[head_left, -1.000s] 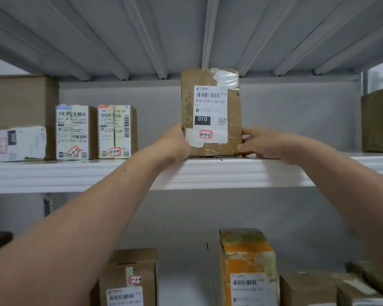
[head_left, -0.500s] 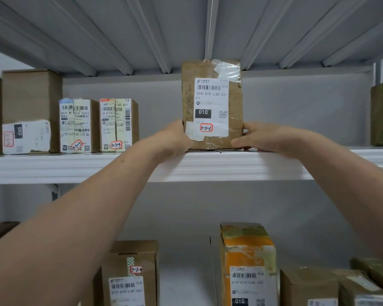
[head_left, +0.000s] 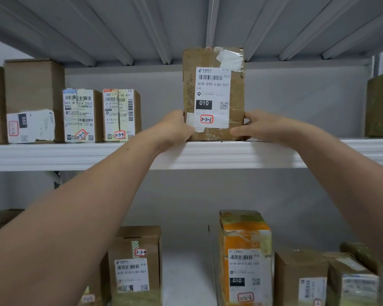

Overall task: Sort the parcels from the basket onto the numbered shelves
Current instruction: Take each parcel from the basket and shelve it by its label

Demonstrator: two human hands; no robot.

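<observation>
Parcels line the white shelf (head_left: 208, 154), the 3-3-3 parcel (head_left: 80, 115) and 3-3-4 parcel (head_left: 119, 114) at its left. Further along, the left hand (head_left: 175, 129) grips the lower left edge of the 3-3-6 parcel (head_left: 213, 93), upright on the shelf and hardly shifted since a second ago; the right hand (head_left: 259, 127) clasps its other side. Seated, I'd say; only letting go remains.

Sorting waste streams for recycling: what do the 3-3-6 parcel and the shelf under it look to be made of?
3-3-6 parcel: brown cardboard, matte and scuffed, patched with glossy clear tape, carrying a white paper label. Shelf: probably painted metal, judging by its smooth pale finish and ribbed, folded-looking front edge; the paint hides what is underneath.
</observation>
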